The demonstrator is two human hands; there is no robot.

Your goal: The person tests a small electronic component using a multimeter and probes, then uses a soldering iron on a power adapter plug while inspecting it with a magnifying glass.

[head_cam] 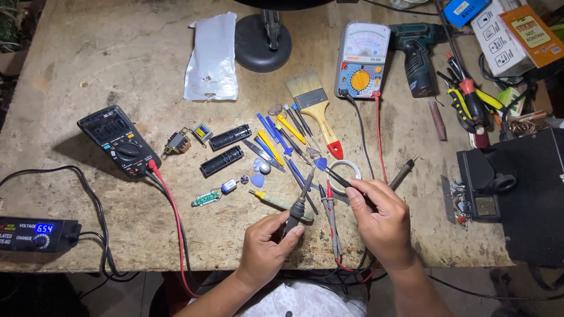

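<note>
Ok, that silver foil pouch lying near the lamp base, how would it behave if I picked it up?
The silver foil pouch lies flat and crinkled, so it is probably light and floppy and would sag from one corner. Its glossy surface suggests it may slip between fingers. It looks nearly empty, so a push would likely slide it across the rough table rather than tip it.

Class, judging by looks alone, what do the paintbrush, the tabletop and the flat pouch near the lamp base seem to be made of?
Paintbrush: pale bristles, a shiny metal band, a yellow handle with a red tip, probably painted wood or plastic.
Tabletop: worn, stained board, likely wood or plywood.
Pouch: silvery, creased, apparently foil or metallised plastic.
</note>
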